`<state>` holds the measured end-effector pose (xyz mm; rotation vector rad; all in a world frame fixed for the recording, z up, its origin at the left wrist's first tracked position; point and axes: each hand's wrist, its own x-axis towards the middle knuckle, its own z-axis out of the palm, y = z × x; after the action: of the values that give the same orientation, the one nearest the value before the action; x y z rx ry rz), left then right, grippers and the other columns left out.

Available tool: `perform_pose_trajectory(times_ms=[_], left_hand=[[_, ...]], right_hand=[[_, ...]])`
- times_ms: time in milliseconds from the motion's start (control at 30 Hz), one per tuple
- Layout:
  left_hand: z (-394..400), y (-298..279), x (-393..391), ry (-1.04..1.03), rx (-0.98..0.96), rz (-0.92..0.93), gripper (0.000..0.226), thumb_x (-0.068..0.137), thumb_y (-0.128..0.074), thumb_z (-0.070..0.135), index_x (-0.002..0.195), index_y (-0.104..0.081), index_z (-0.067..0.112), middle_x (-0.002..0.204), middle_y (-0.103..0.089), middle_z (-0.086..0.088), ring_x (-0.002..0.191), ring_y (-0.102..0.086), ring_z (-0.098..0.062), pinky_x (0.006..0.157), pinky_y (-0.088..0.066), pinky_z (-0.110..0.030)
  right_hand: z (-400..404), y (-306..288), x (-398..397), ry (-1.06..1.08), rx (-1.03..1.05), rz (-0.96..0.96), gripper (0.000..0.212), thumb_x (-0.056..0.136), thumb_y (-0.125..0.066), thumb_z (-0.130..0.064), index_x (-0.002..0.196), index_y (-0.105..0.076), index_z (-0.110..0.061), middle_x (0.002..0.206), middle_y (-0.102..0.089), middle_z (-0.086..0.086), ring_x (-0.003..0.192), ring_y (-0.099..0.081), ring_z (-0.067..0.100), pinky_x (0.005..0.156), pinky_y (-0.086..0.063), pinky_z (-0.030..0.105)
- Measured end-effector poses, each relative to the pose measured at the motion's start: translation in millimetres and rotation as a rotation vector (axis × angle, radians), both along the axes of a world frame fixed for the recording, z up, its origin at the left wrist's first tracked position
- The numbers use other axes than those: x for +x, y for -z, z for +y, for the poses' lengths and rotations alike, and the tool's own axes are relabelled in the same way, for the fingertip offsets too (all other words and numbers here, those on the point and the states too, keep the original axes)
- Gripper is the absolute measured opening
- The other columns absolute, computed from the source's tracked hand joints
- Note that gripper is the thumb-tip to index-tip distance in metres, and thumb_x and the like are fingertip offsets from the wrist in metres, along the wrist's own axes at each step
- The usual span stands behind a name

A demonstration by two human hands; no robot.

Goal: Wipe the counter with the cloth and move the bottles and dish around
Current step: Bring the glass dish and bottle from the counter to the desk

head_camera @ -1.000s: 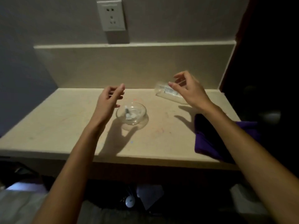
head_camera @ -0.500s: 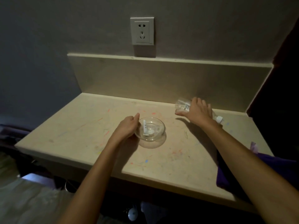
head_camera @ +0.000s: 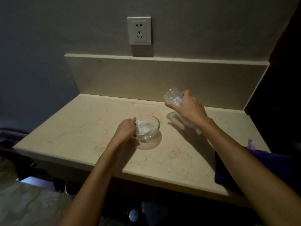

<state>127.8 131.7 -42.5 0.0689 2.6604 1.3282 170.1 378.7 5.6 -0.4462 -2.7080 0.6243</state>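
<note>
A clear glass dish (head_camera: pixel 149 127) sits near the middle of the beige counter (head_camera: pixel 78 132), lifted slightly on its left side. My left hand (head_camera: pixel 126 130) grips its left rim. My right hand (head_camera: pixel 187 108) holds a clear plastic bottle (head_camera: pixel 172 97) tilted above the counter, base pointing up and back, cap end (head_camera: pixel 198 131) low behind my wrist. A purple cloth (head_camera: pixel 267 165) lies at the counter's right front, partly hidden by my right forearm.
The counter carries coloured paint streaks and ends in a raised backsplash (head_camera: pixel 162 79) at the rear. A wall socket (head_camera: pixel 139 31) sits above it. The front edge drops to a dark floor with a small round object (head_camera: pixel 133 215).
My left hand went from beside the dish to gripping its rim. My right hand closed on the lying bottle and raised it off the counter, base tipped upward.
</note>
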Motion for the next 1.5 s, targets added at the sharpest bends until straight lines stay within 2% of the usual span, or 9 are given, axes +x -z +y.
perform_pose_trajectory(times_ms=[200,433,533,767,1033,1167,1267,1433,1500], left_hand=[[-66.4,-19.3,33.4,-0.182,0.156,-0.002,0.044,0.114,-0.03,0.033,0.104,-0.06,0.002,0.085,-0.061,-0.014,0.063,-0.058,-0.019,0.043,-0.047,-0.021],[-218.0,-8.2,91.9,-0.602,0.323,0.07,0.037,0.112,-0.039,0.03,0.085,-0.061,0.019,0.113,-0.067,-0.019,0.105,-0.064,-0.031,0.096,-0.053,-0.042],[-291.0,2.1,129.9,-0.755,0.379,0.071,0.038,0.112,-0.037,0.032,0.088,-0.062,0.014,0.095,-0.065,-0.016,0.083,-0.063,-0.027,0.06,-0.053,-0.027],[-441.9,37.0,218.9,-1.097,0.648,0.083,0.025,0.112,-0.04,0.024,0.107,-0.062,0.013,0.087,-0.066,-0.005,0.053,-0.069,-0.006,0.046,-0.054,-0.02],[-584.6,82.9,290.6,-1.405,0.907,0.038,0.039,0.109,-0.045,0.036,0.119,-0.068,0.006,0.102,-0.078,-0.017,0.076,-0.075,-0.025,0.065,-0.063,-0.048],[-638.6,112.7,298.9,-1.52,0.991,0.018,0.045,0.107,-0.049,0.042,0.12,-0.07,0.004,0.109,-0.075,-0.024,0.084,-0.074,-0.031,0.063,-0.065,-0.046],[-683.7,135.2,282.8,-1.587,1.042,0.014,0.042,0.107,-0.048,0.04,0.111,-0.068,0.004,0.12,-0.069,-0.028,0.095,-0.069,-0.036,0.085,-0.06,-0.054],[-788.4,161.2,214.7,-1.646,1.034,-0.018,0.042,0.11,-0.043,0.037,0.1,-0.068,0.005,0.108,-0.069,-0.037,0.072,-0.077,-0.019,0.061,-0.063,-0.032],[-831.6,156.8,184.9,-1.636,1.054,0.006,0.047,0.107,-0.046,0.042,0.114,-0.07,0.002,0.127,-0.068,-0.03,0.097,-0.076,-0.03,0.086,-0.062,-0.048]], right_hand=[[-52.5,-22.8,-5.1,-0.184,-0.328,0.024,0.08,0.078,-0.062,-0.082,0.13,-0.045,-0.025,0.12,-0.062,0.001,0.095,-0.068,0.021,0.08,-0.062,0.045],[-191.7,-27.3,-18.1,-0.556,-0.642,-0.045,0.078,0.078,-0.063,-0.081,0.129,-0.052,-0.023,0.115,-0.066,-0.003,0.097,-0.069,0.016,0.077,-0.058,0.037],[-263.6,-25.2,-14.2,-0.709,-0.69,-0.107,0.068,0.082,-0.062,-0.077,0.127,-0.052,-0.026,0.111,-0.065,-0.009,0.097,-0.067,0.011,0.07,-0.053,0.03],[-443.9,8.3,-3.9,-0.923,-0.858,-0.22,0.057,0.081,-0.071,-0.069,0.114,-0.063,-0.023,0.103,-0.074,-0.006,0.091,-0.073,0.008,0.075,-0.052,0.028],[-672.4,107.8,4.1,-1.222,-0.792,-0.63,0.05,0.082,-0.07,-0.07,0.084,-0.064,-0.021,0.069,-0.058,-0.006,0.058,-0.056,0.005,0.048,-0.045,0.026],[-760.2,160.7,-11.1,-1.237,-0.834,-0.918,0.072,0.07,-0.076,-0.076,0.112,-0.076,-0.018,0.1,-0.08,0.001,0.093,-0.077,0.021,0.088,-0.061,0.046],[-814.7,178.9,-25.3,-1.281,-0.859,-1.0,0.067,0.076,-0.073,-0.07,0.124,-0.072,-0.024,0.105,-0.081,-0.003,0.096,-0.078,0.015,0.082,-0.061,0.033],[-916.1,193.0,-81.5,-1.293,-0.868,-1.055,0.052,0.093,-0.063,-0.061,0.129,-0.07,-0.025,0.11,-0.08,0.0,0.099,-0.078,0.018,0.086,-0.059,0.035],[-956.8,186.8,-105.1,-1.275,-0.858,-1.078,0.045,0.096,-0.062,-0.057,0.123,-0.073,-0.023,0.106,-0.081,0.0,0.094,-0.078,0.017,0.081,-0.059,0.031]])
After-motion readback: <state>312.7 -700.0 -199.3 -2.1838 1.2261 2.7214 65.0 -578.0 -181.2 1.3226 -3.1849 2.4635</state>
